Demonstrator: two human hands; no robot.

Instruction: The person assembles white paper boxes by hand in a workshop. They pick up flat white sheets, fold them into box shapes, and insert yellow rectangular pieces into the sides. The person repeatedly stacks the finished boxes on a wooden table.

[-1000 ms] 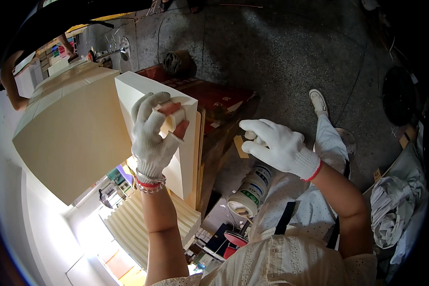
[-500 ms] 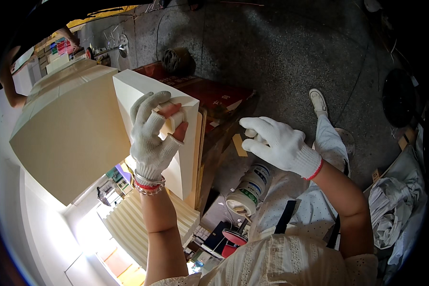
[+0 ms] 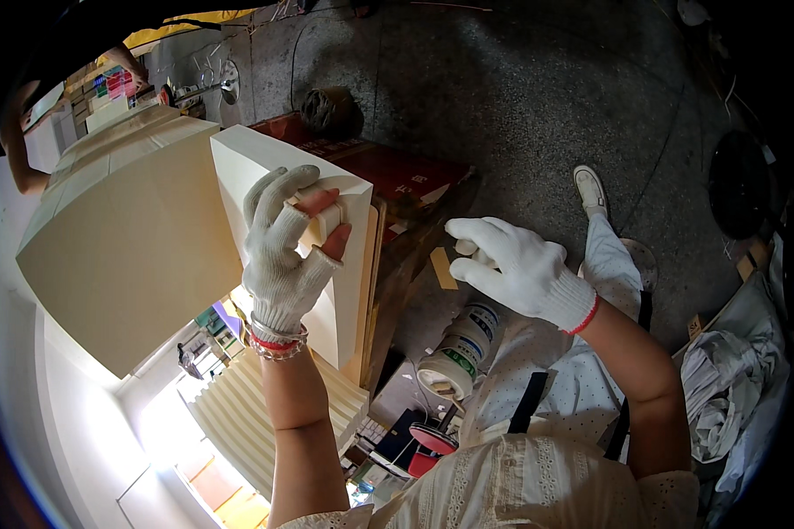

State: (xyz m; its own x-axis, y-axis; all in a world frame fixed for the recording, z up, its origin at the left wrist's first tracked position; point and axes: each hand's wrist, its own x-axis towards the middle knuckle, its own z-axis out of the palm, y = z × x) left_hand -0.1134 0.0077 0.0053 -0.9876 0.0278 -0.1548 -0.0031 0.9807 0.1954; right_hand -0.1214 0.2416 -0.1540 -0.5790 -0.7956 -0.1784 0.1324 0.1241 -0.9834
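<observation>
My left hand [image 3: 282, 238], in a white knit glove with bare thumb and forefinger tips, is closed around a small cream-coloured block [image 3: 326, 220]. It presses that block to the top of a thick white stack that looks like paper [image 3: 348, 291]. Part of the block is hidden behind the fingers. To the right, my right hand [image 3: 516, 264], also gloved, hovers in the air apart from the stack. Its thumb and forefinger are spread, the other fingers curl inward, and I see nothing held in it.
A larger cream stack [image 3: 132, 247] stands to the left, with ridged cream stacks [image 3: 265, 414] nearer. A red printed sheet [image 3: 388, 172] lies beyond my left hand. Below are a white bucket [image 3: 459, 353] and a red stool [image 3: 432, 441]. Another person's arm [image 3: 22, 159] shows far left.
Almost nothing differs. The view has shifted very slightly, and both hands keep the same pose and place.
</observation>
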